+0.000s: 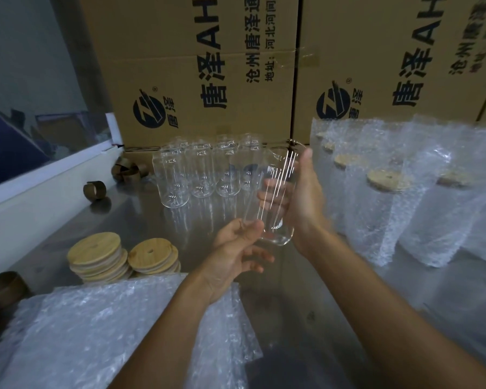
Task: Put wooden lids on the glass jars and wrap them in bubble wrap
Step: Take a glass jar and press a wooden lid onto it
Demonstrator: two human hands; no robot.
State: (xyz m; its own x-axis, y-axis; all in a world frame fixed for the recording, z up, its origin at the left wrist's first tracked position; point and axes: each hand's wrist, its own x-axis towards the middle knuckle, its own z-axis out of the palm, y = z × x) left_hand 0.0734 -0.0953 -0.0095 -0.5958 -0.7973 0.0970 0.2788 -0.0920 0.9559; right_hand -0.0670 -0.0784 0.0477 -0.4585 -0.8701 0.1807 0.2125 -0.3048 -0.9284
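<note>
My right hand [303,203] grips a clear glass jar [275,197] above the metal table, tilted with its mouth up and away; no lid is on it. My left hand [236,248] sits under the jar's base, thumb and forefinger touching the glass near the bottom, the other fingers loosely spread. Several empty glass jars [199,169] stand in rows at the back. Two stacks of round wooden lids [96,254] [153,256] lie at the left. A pile of bubble wrap sheets [101,332] lies at the near edge.
Several lidded jars wrapped in bubble wrap [404,197] stand at the right. Large cardboard boxes [197,68] form a wall behind. Brown tape rolls [95,190] [0,287] lie at the left beside a white ledge [40,186]. Bare steel table [306,290] shows in the middle.
</note>
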